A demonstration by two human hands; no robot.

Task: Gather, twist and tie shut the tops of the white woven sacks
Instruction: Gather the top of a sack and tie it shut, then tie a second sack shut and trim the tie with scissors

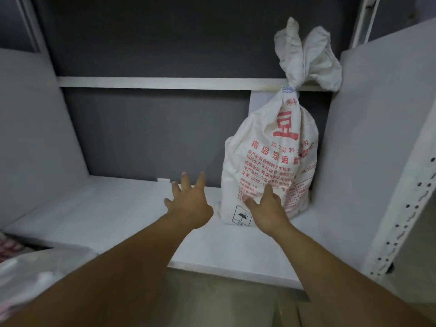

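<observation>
Status: white woven sack with red print (271,161) stands tied at neck, right end of white shelf (118,208). Left hand (188,206) spread, empty; right hand (266,208) spread at sack's base, contact unclear. Suggest tugging neck to verify knot.

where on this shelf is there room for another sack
The shelf board is bare from the left side panel across to the left hand. The right end is crowded: the tied sack stands close beside the right side panel, the right hand in front of it.
</observation>
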